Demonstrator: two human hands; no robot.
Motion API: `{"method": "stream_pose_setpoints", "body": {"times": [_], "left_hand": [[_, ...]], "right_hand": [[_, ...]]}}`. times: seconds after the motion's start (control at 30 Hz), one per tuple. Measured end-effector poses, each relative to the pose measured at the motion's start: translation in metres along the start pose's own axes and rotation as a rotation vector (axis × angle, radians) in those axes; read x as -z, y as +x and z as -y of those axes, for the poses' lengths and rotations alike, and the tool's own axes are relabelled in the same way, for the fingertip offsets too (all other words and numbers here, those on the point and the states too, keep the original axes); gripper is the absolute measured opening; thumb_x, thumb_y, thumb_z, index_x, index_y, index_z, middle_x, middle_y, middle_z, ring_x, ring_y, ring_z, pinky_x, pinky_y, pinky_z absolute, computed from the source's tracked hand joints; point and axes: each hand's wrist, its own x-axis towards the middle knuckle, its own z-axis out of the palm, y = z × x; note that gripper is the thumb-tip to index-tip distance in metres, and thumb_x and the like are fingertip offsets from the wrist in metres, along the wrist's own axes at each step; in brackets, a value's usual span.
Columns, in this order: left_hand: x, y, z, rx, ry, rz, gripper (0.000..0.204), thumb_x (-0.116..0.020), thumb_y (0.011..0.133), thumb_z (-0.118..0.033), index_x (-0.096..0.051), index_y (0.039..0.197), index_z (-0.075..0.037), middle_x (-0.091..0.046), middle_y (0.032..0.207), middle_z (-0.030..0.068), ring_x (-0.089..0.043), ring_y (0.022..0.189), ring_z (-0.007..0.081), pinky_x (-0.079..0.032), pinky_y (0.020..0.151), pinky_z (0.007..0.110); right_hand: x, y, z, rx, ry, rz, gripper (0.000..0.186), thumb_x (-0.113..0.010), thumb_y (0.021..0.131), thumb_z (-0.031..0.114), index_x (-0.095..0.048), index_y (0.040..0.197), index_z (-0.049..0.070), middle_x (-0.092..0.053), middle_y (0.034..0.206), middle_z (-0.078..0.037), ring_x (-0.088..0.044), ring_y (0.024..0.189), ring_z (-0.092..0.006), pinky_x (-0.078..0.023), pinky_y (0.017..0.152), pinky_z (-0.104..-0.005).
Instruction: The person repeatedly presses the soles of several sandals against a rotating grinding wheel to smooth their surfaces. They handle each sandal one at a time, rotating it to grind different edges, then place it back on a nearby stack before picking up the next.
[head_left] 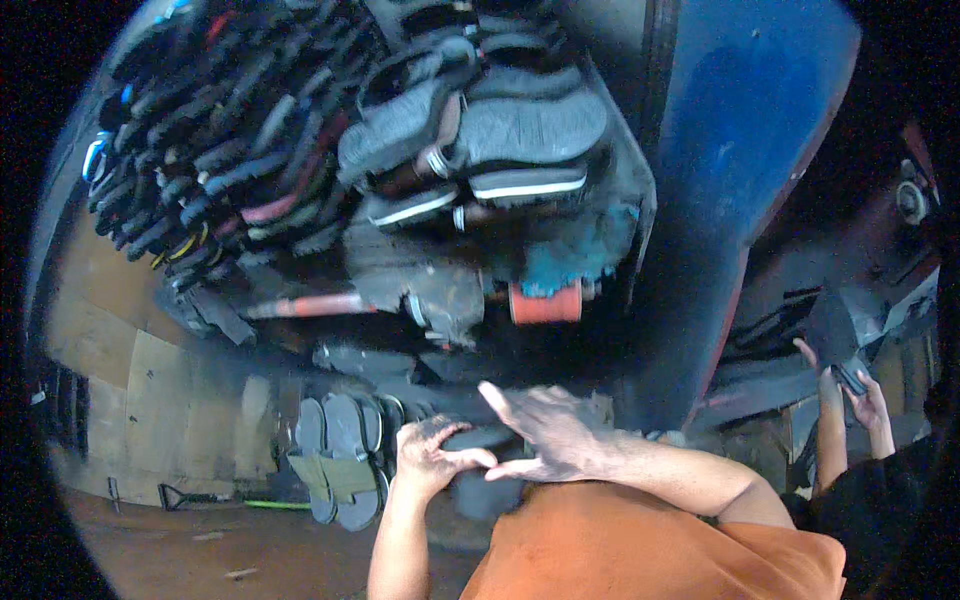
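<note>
My left hand (437, 455), smudged dark, curls its fingers over a dark grey shape (485, 437), perhaps footwear; what exactly it grips is unclear. My right hand (540, 435) is beside it with index finger stretched out and fingers apart, its thumb side close to my left thumb. Just left of my hands, grey flip-flop-like soles (340, 465) stand with an olive piece across them. Above, large grey sandals (530, 125) rest on a rack among many dark sandals (230, 150). A red-orange spool (545, 305) lies beneath them near a teal cloth (570, 250).
At the right, a co-worker's hands (867, 405) hold a small dark object beside dark machinery (790, 300). A tall blue panel (740, 110) separates that area from the rack. A green-handled tool (270, 504) lies at the lower left by plywood boards (150, 400).
</note>
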Motion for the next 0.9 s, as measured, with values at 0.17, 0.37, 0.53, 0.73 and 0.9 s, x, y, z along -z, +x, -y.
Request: {"method": "stream_pose_setpoints", "body": {"times": [0.17,0.37,0.53,0.73,0.9], "left_hand": [[0.033,0.015,-0.008,0.572,-0.856,-0.096,0.06,-0.057,0.083,-0.063,-0.059,0.096,-0.005,-0.067,0.086,0.0101,-0.068,0.073,0.0229,-0.056,0.063,0.033],[0.112,0.003,-0.018,0.306,-0.822,-0.64,0.073,-0.052,0.092,-0.065,-0.05,0.124,-0.001,-0.06,0.121,0.0191,-0.065,0.103,0.0295,-0.063,0.064,0.04],[0.064,0.024,-0.077,0.329,-1.147,-0.195,0.081,-0.07,0.087,-0.043,-0.035,0.146,0.0,-0.044,0.144,0.017,-0.059,0.117,0.0335,-0.064,0.072,0.048],[0.044,0.096,-0.121,0.331,-1.546,-0.273,0.047,-0.052,0.101,-0.019,-0.036,0.14,0.002,-0.062,0.117,0.0242,-0.071,0.081,0.0343,-0.061,0.045,0.037],[0.043,0.2,-0.119,0.335,-1.775,-0.352,0.058,-0.055,0.102,-0.026,-0.027,0.147,-0.002,-0.057,0.121,0.0258,-0.071,0.09,0.0364,-0.063,0.072,0.043]], "right_hand": [[0.047,0.048,0.039,-0.142,0.389,0.484,0.095,-0.066,0.094,0.034,0.0,0.159,0.015,-0.065,0.113,-0.03,-0.068,0.085,-0.0478,-0.055,0.076,-0.0463],[0.182,0.054,0.055,0.084,0.223,-0.489,0.05,-0.076,0.084,0.028,-0.057,0.126,0.009,-0.058,0.123,-0.008,-0.055,0.116,-0.02,-0.043,0.103,-0.0349],[0.232,0.074,0.037,0.059,0.527,-0.49,0.049,-0.077,0.082,0.024,-0.062,0.126,0.01,-0.062,0.102,0.004,-0.056,0.096,-0.0083,-0.045,0.089,-0.0248],[0.25,0.1,0.022,0.073,0.397,-0.832,0.086,-0.065,0.088,0.061,-0.036,0.15,0.008,-0.059,0.123,-0.008,-0.058,0.102,-0.0153,-0.05,0.085,-0.0258],[0.231,0.096,0.005,0.157,0.062,-0.9,0.101,-0.069,0.08,0.066,-0.03,0.153,0.009,-0.048,0.142,-0.015,-0.05,0.126,-0.0258,-0.049,0.099,-0.0381]]}}
